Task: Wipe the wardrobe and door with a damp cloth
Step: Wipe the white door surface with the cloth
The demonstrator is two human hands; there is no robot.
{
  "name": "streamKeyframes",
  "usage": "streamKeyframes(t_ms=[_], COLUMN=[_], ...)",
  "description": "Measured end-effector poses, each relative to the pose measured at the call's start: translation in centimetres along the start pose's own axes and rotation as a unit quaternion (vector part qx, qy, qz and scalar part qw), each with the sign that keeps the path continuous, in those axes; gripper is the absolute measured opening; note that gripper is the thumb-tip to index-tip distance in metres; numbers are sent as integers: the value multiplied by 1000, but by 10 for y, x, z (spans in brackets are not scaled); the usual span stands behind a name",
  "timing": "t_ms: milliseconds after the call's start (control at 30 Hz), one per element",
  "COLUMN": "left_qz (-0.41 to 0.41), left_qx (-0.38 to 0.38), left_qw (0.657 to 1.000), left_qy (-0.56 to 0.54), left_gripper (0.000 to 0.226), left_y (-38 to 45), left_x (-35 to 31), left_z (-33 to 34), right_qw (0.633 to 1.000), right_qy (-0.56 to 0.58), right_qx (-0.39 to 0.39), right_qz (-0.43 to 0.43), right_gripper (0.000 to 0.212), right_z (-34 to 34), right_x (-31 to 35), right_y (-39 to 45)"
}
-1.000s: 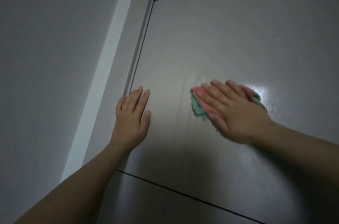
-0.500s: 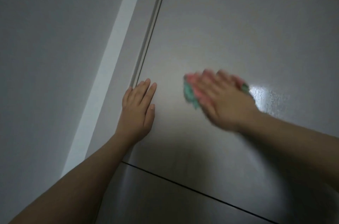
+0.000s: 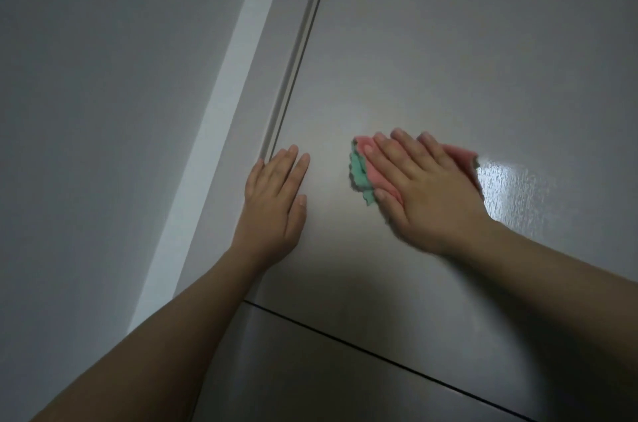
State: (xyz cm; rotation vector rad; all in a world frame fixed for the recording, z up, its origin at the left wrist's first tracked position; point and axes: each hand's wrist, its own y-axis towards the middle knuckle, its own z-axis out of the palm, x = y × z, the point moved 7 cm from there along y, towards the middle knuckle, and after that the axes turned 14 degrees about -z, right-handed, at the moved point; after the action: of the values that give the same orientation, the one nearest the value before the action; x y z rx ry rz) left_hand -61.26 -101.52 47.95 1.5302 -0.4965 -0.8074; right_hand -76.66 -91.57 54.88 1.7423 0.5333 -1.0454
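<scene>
The left hand [image 3: 274, 200] lies flat, fingers straight, on the grey wardrobe door [image 3: 431, 52] by its left edge. Just beside it, the right hand [image 3: 426, 193] presses a crumpled pink-and-green cloth [image 3: 360, 170] with straight fingers. A wet sheen [image 3: 511, 190] glints rightward; a dark seam [image 3: 379, 357] crosses below.

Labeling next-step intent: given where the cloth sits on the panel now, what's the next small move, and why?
Probably slide the right hand, fingers flat on the pink and green cloth, leftward toward the left hand. The wet sheen lies right of the cloth, while the strip between the two hands looks matte. The left hand rests flat on the panel near its edge gap, so it may need to lift.
</scene>
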Motion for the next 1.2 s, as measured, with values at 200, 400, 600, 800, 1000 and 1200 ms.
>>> streamKeyframes(t_ms=[200, 400, 600, 800, 1000, 1200], left_qz=[7, 3, 8, 1, 1, 13], left_qx=[-9, -2, 0, 15, 26, 33], left_qw=[1000, 1000, 1000, 1000, 999, 999], left_qy=[9, 17, 13, 17, 20, 24], left_gripper=[53, 54, 53, 54, 55, 55], left_y=[5, 1, 1, 1, -3, -1], left_x=[0, 0, -1, 2, 0, 4], left_z=[-2, 1, 1, 1, 2, 0], right_qw=[989, 992, 999, 971, 999, 991], right_qy=[34, 30, 31, 93, 4, 51], right_qx=[25, 36, -3, 77, 10, 40], right_qz=[-144, -114, -18, -205, 34, -117], right_gripper=[51, 52, 53, 47, 56, 52], right_z=[14, 8, 19, 17, 3, 14], right_x=[96, 48, 88, 149, 34, 98], right_y=[-42, -27, -17, -111, -47, -86])
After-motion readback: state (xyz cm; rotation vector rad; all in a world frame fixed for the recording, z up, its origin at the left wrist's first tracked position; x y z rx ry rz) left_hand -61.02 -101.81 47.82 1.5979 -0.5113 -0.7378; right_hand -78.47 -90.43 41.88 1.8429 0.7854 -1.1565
